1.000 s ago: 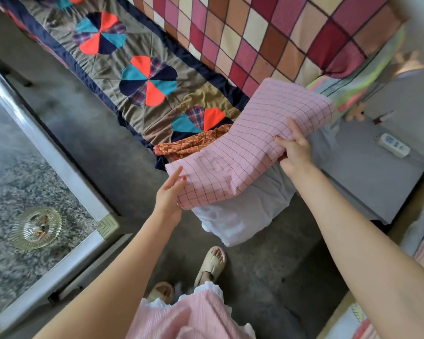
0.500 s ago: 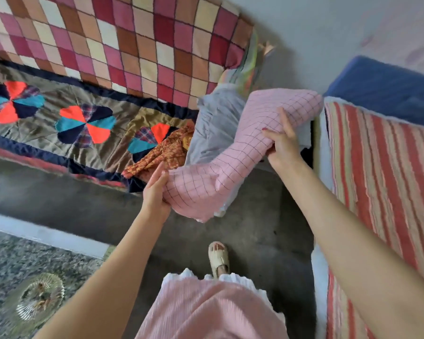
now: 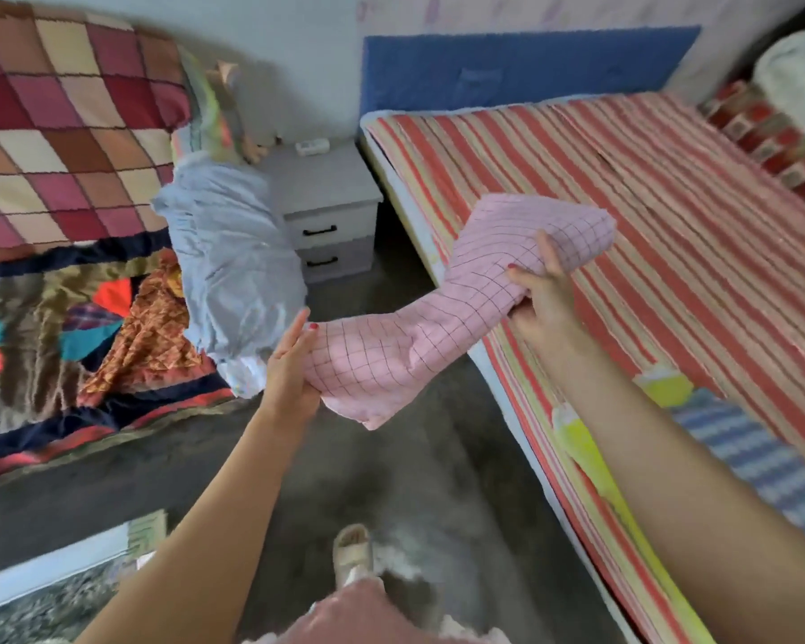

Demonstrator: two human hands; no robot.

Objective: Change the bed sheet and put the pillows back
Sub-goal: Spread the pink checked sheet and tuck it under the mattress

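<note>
The pink pillow is soft matt woven cloth with a thin dark grid, creasing at each grip. Beyond the right grip, the bed carries a coarse striped cloth (red and tan). Left of the left grip lie a crumpled grey-blue matt cloth and a stitched patchwork quilt.

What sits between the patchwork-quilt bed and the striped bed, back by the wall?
In the head view, a grey nightstand with two drawers stands there; a pale grey pillow lies on the quilt bed's edge beside it.
</note>
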